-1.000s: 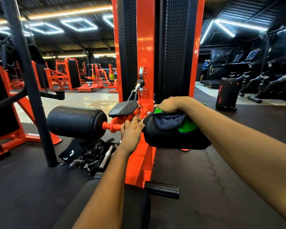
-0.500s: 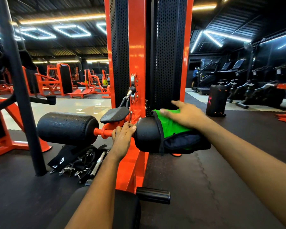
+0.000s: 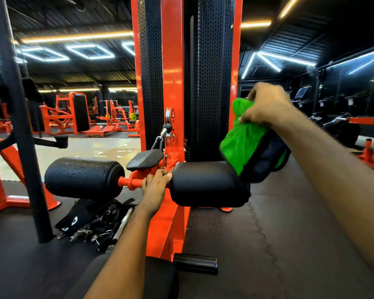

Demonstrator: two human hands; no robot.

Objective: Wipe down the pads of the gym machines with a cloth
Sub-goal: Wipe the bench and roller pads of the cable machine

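Head view: the right hand (image 3: 266, 104) grips the cloth (image 3: 240, 143) by its bunched top edge, fingers curled round the fold. The cloth hangs above and to the right of the right pad (image 3: 205, 183). Its lower corner comes down just beside the pad's outer end; whether the two touch I cannot tell. The cloth shows a green face and a dark face with black edging. It drapes and folds freely, so it looks soft, light and limp. A pinch at one edge lets it flop, so it is probably better spread under a flat palm for wiping.

The left hand (image 3: 156, 186) is curled round the orange bar (image 3: 130, 182) between the two rollers, its fingertips against the inner end of the right pad. That hold likely keeps the roller from turning under the wipe. Both the right pad and the left pad (image 3: 82, 176) are black foam cylinders with a pebbled, faintly shiny skin. They look firm but yielding, and apt to roll. The bar joins the orange column (image 3: 173, 83). Straps (image 3: 91, 221) lie on the floor (image 3: 268, 244) below the left pad.
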